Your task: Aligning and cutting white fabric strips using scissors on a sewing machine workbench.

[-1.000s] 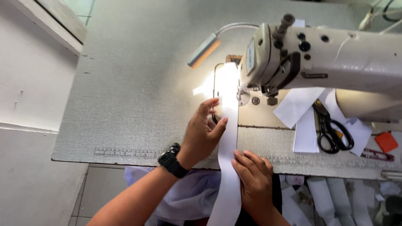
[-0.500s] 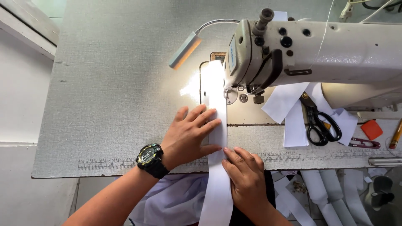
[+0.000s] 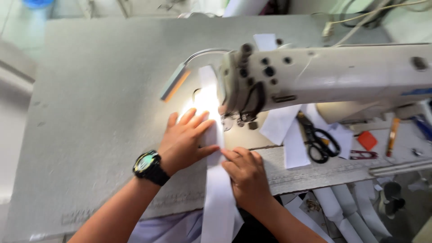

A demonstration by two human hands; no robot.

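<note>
Long white fabric strip [image 3: 216,189] under both hands

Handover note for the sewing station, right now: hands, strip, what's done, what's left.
Left hand: flat on the white strip, fingers spread, just before the presser foot.
Right hand: fingertips pressing the strip's right edge, nearer the table edge.
Strip: runs from below the table edge up under the machine head and out behind it; lamp lit.
Scissors and cut white pieces lie to the right, untouched.
Done: strip is under the foot.
Left: the length hanging off the table is unfed.
</note>
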